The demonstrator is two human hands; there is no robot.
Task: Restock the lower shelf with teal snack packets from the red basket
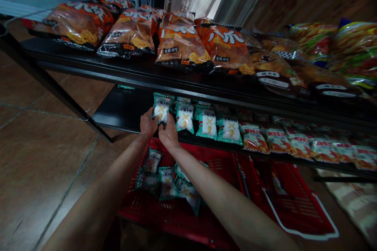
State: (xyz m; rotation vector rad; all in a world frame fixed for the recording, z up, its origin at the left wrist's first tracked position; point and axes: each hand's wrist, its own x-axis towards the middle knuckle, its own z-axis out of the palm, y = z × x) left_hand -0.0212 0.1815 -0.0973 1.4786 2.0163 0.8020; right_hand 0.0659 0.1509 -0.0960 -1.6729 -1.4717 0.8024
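Both my hands meet at a small green-and-white snack packet standing at the left end of a row on the lower black shelf. My left hand grips its left side and my right hand holds its lower right edge. To the right stand more green packets of the same kind, then several red-and-white packets. Below my arms a red plastic basket holds several more green packets.
The upper shelf carries large orange snack bags and, at the far right, yellow-green bags. A second red basket lies to the right on the floor. Brown floor tiles spread to the left, past the rack's slanted leg.
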